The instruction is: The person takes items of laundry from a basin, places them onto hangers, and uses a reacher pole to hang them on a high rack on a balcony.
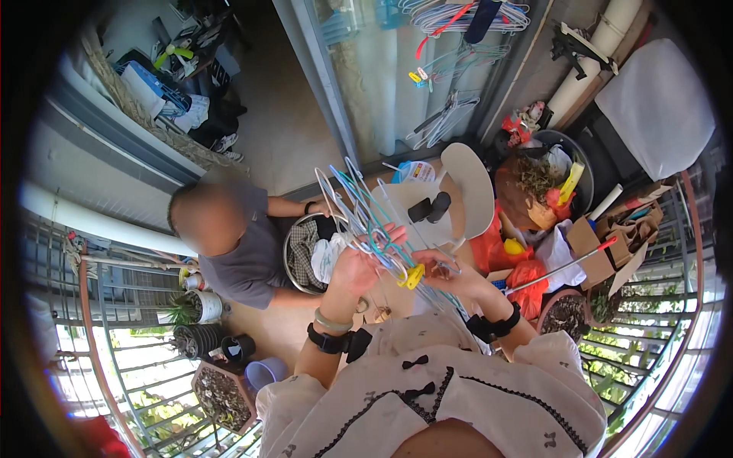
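A bunch of thin wire clothes hangers (357, 200), white, blue and teal, is in front of me at chest height. My left hand (360, 267) is closed round the bunch near its middle. On the right side of the same bunch, my right hand (443, 271) has its fingers curled at the hangers. A yellow clip (412, 276) sits on the wires between both hands. Just left of the hangers, a person (248, 244) in a dark shirt holds a metal basin (293, 284) of laundry, with checked cloth (305, 246) and white cloth (327, 256) in it.
More hangers (458, 114) hang by the glass door at the back. A white chair (469, 191) carries two dark objects (429, 207). To the right are a large pot (580, 172), red bags (527, 282) and cardboard boxes (622, 244). Plant pots (225, 397) line the left railing.
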Motion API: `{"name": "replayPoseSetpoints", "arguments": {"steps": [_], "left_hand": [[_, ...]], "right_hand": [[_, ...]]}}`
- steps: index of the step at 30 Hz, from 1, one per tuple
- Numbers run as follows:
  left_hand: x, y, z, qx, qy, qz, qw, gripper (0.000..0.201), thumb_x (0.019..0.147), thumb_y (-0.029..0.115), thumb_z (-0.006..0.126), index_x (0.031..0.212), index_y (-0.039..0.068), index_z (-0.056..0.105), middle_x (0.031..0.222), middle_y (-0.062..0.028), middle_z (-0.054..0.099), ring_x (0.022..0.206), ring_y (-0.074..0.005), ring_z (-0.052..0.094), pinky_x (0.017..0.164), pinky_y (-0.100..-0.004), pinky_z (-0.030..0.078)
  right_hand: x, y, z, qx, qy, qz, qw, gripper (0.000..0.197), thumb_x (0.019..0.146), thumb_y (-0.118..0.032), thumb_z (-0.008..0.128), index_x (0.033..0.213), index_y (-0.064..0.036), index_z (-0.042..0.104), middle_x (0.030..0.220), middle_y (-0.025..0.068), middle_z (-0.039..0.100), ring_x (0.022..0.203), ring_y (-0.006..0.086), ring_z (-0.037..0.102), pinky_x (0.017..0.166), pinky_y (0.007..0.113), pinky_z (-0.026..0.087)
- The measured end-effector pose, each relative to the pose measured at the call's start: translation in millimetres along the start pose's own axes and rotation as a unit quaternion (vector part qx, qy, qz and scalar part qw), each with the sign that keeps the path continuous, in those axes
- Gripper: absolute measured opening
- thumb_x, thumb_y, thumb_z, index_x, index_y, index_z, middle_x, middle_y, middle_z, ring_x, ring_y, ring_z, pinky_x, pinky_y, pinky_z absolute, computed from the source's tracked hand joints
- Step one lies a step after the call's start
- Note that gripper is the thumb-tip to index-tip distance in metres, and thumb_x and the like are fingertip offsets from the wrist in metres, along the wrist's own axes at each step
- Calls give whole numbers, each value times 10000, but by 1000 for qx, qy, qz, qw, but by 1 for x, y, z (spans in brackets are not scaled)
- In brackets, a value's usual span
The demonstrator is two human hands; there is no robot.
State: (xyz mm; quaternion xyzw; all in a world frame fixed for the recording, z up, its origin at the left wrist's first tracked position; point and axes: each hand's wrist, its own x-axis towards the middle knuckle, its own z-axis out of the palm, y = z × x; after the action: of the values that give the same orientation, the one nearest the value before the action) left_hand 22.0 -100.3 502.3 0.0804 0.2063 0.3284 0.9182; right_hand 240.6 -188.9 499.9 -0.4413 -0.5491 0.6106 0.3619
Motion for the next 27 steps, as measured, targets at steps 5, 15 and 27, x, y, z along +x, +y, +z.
{"name": "replayPoseSetpoints", "arguments": {"steps": [5,15,27], "left_hand": [[48,-3,18,11,-10,45,999,497,921,253,401,1327,-29,350,1354,-211,415,1269,-318,393,1041,-456,337],[133,-22,71,14,72,72,995,330,863,202,474,1080,-26,571,1261,-210,503,1222,-340,434,1021,-500,357],[151,1,76,13,20,110,994,392,821,239,503,1113,-4,598,1215,-109,552,1127,-268,494,946,-459,394]], "right_hand": [[18,8,-53,-150,25,-59,987,438,781,-106,679,1197,-68,548,940,68,616,775,111,568,655,240,461],[70,-9,-158,-93,93,-152,980,342,888,-18,489,1221,-58,424,845,54,574,724,130,538,643,274,435],[146,-77,-164,-419,-112,-58,899,474,840,-146,519,1284,-86,367,927,202,616,725,383,617,620,440,484]]}}
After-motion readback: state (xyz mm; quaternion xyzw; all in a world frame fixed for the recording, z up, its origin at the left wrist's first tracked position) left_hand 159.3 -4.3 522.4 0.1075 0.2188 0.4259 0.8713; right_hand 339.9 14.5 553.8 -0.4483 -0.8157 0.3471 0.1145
